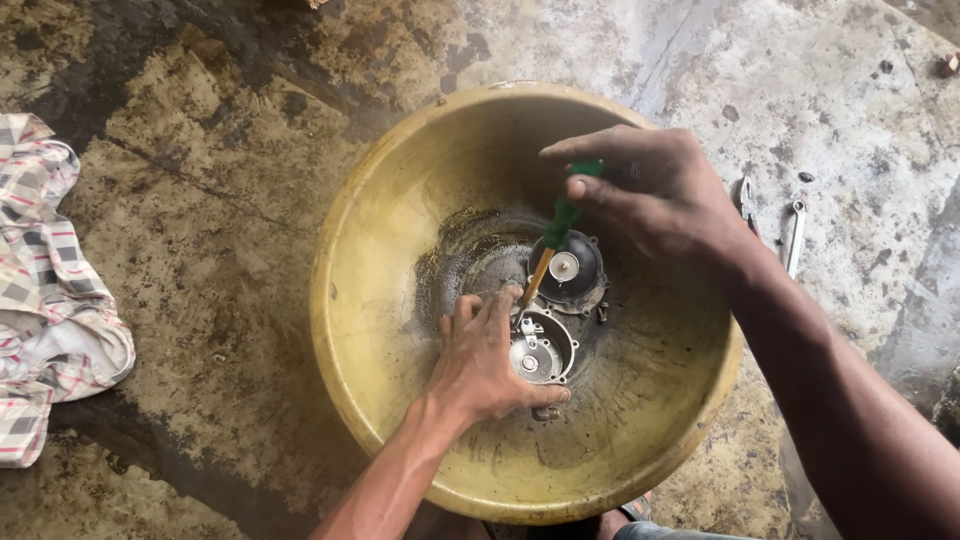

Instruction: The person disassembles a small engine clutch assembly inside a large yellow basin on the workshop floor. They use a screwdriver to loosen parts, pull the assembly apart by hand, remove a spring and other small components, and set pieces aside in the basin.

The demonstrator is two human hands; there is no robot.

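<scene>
- My right forearm [850, 420] lies nearest the camera, running from the lower right corner up over the rim of the yellow basin [345, 300].
- My right hand [660, 195] is above the basin's far half, fingers curled shut around the green handle of the screwdriver [557, 235], thumb pressed along the handle.
- The screwdriver slants down and to the left; its tip meets the round metal housing [540, 350] at the basin's bottom.
- My left hand [485, 355] rests flat in the basin, fingers spread and pressing on the housing's left edge, thumb hooked around its near side; it is steadying, not fully gripping.
- A second part, the dark round cover [572, 272], lies just beyond the housing, touching or nearly touching it, also at the basin's bottom.
- To do this well, I judge the tip should sit squarely in the screw head, with the shaft brought more upright so it does not slip, and my left hand should hold the housing firmly against the basin floor.
- A small loose piece [602, 313] lies just right of the housing; I should keep it inside the basin.
- Right of the basin, on the concrete floor [200, 200], lie a spanner [794, 235] and pliers [747, 203].
- Far left of the basin lies a checked cloth [45, 300].
</scene>
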